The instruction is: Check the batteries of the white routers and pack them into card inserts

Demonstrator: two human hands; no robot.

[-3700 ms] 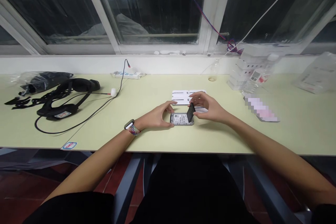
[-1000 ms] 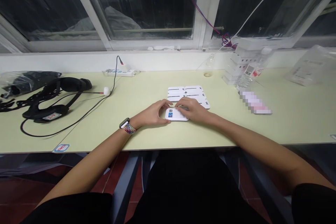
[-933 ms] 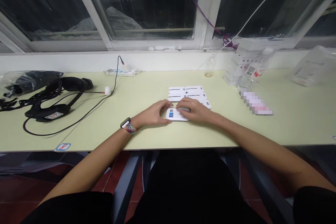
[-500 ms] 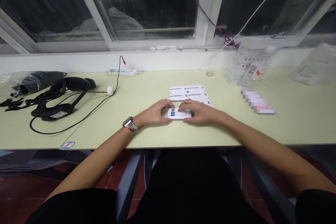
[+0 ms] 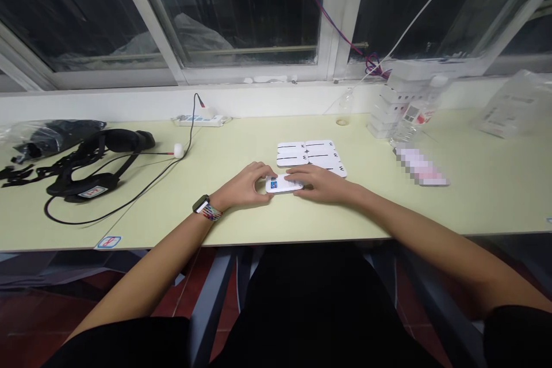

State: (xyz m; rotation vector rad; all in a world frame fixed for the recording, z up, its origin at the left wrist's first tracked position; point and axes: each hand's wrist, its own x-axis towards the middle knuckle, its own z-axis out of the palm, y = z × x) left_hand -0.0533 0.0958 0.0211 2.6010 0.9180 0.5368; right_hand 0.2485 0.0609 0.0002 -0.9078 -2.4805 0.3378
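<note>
A small stack of white cards with rounded corners (image 5: 284,185) lies on the table in front of me, with a blue picture and small print on its top face. My left hand (image 5: 244,187) grips its left end between thumb and fingers. At the right end, my right hand (image 5: 321,184) has its fingers over the top and its thumb along the near edge. Just beyond them, several white cards (image 5: 292,152) with black lines and letter marks are laid side by side in rows. My right hand partly hides the nearest ones.
To the left lie a black headset (image 5: 86,181) with its cable and a plastic bag (image 5: 56,135). A power strip (image 5: 200,121) sits by the wall. On the right are a phone (image 5: 420,165), a water bottle (image 5: 420,112), white boxes (image 5: 383,112) and a clear bag (image 5: 513,106).
Both hands and the card stack have shifted slightly left. My right hand has drawn a little off the laid-out cards, so more of the near row shows. The view has turned slightly.
</note>
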